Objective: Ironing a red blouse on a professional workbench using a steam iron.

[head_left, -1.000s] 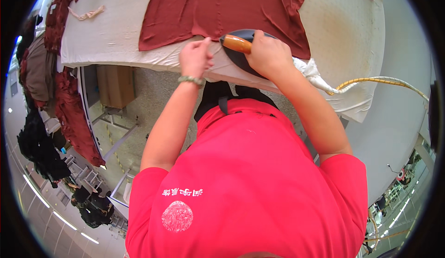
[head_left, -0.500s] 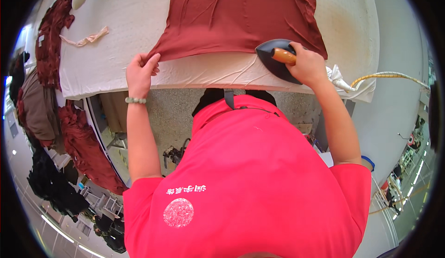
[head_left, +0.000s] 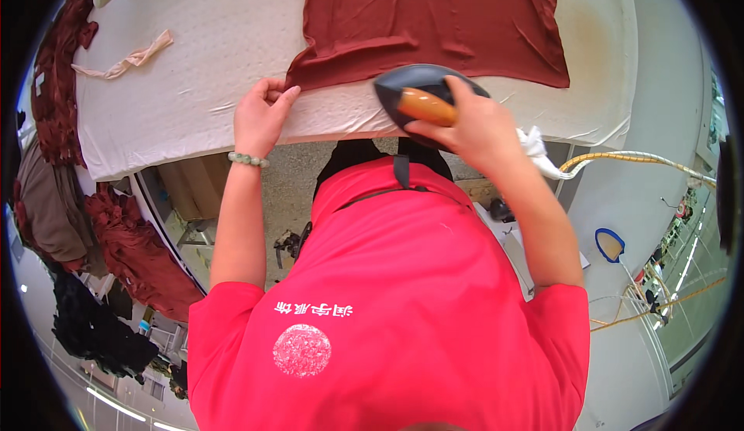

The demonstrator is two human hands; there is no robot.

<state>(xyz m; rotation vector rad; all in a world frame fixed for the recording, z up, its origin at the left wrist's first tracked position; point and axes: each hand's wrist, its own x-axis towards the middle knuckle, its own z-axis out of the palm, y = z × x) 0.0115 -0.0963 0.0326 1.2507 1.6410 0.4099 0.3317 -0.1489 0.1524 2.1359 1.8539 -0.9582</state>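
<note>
A maroon garment (head_left: 434,24) lies spread on the white-covered ironing table (head_left: 209,51), its hem running along the near side with a few creases. At the hem's left corner, my left hand (head_left: 262,113) has thumb and forefinger closed on the cloth. My right hand (head_left: 484,125) is wrapped round the orange-brown handle of a dark iron (head_left: 422,76). The iron lies at the middle of the hem, partly over the cloth and partly over the table cover; its underside is hidden. Some motion blur softens the right hand and handle.
A white-wrapped cord and yellowish hose (head_left: 604,157) run from the iron's side to the right. A twisted pale cloth strip (head_left: 132,60) lies on the left of the table. More maroon garments (head_left: 136,245) hang or are piled at the left, beside a brown one (head_left: 48,206).
My right hand has slid the iron leftward along the hem. The garment's left corner sits further right in the view and looks slacker, with my left hand still at it.
</note>
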